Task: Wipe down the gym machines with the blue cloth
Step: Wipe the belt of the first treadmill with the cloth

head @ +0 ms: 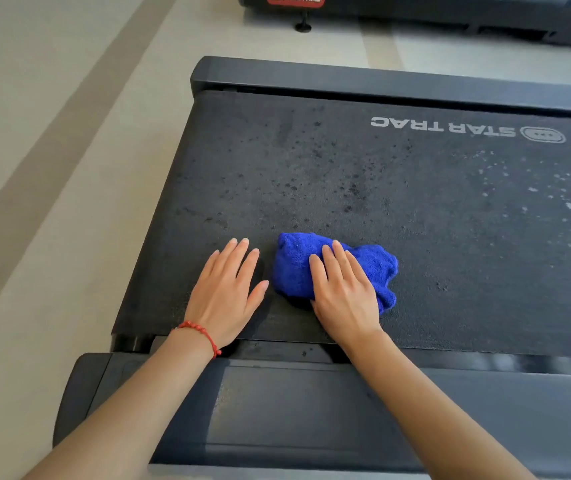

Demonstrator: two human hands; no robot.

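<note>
A bunched blue cloth [294, 268] lies on the black belt [415, 209] of a treadmill marked STAR TRAC, near the belt's near left part. My right hand [344, 296] presses flat on top of the cloth, fingers stretched out over it. My left hand [227, 292], with a red bead bracelet at the wrist, rests flat on the bare belt just left of the cloth, fingers apart, holding nothing. Dark wet spots dot the belt beyond the cloth, and pale droplets speckle its right side.
The treadmill's dark side rail [312, 410] runs under my forearms, and a far rail [381, 83] edges the belt. A second black machine [415, 12] with a red STAR TRAC label stands beyond. Beige striped floor [52, 150] lies to the left.
</note>
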